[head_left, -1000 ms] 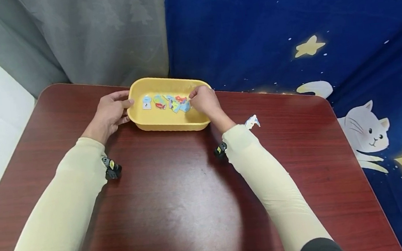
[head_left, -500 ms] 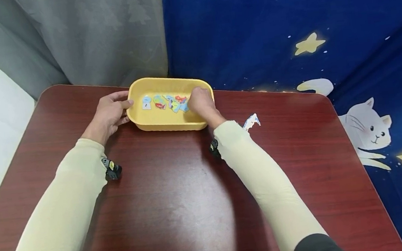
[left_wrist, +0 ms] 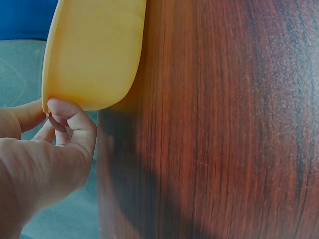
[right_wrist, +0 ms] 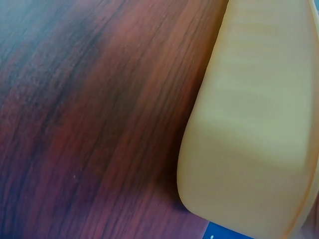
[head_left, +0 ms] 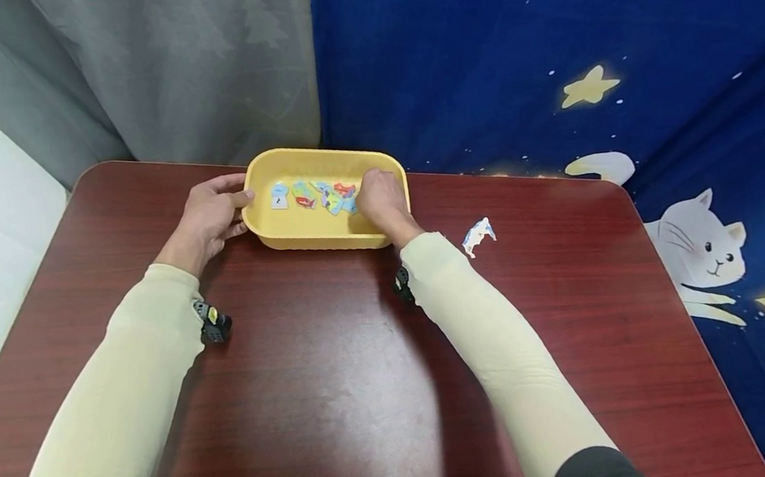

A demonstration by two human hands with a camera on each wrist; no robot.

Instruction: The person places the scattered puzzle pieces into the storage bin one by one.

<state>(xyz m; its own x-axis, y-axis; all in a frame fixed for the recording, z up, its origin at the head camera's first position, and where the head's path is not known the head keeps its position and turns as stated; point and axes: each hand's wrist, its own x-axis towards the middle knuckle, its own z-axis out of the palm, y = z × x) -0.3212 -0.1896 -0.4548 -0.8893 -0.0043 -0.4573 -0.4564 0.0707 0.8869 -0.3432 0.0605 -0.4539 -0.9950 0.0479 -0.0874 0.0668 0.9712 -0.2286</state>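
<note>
A yellow plastic tub [head_left: 326, 240] stands at the table's far edge. My left hand [head_left: 206, 215] pinches its left end, thumb at the rim and fingers on the outer side, as the left wrist view also shows. My right hand [head_left: 381, 198] reaches down into the tub's right end, knuckles up, its fingertips hidden beneath it. Several colourful flat cut-out pieces lie on the tub floor: a pale blue and white piece [head_left: 279, 196] at the left, a green and red piece [head_left: 303, 195], and a multicoloured cluster [head_left: 334, 197] right beside my right hand. I cannot tell whether that hand holds a piece.
On the dark red wooden table [head_left: 327, 371], a white and blue irregular cut-out piece [head_left: 477, 236] lies right of the tub. A grey curtain [head_left: 214, 69] and a blue starry curtain [head_left: 476, 62] hang close behind the far edge.
My right hand has moved slightly left and lower into the tub, its pinched fingertips now out of sight. The right forearm shifted left, uncovering the white piece. The left hand stays put.
</note>
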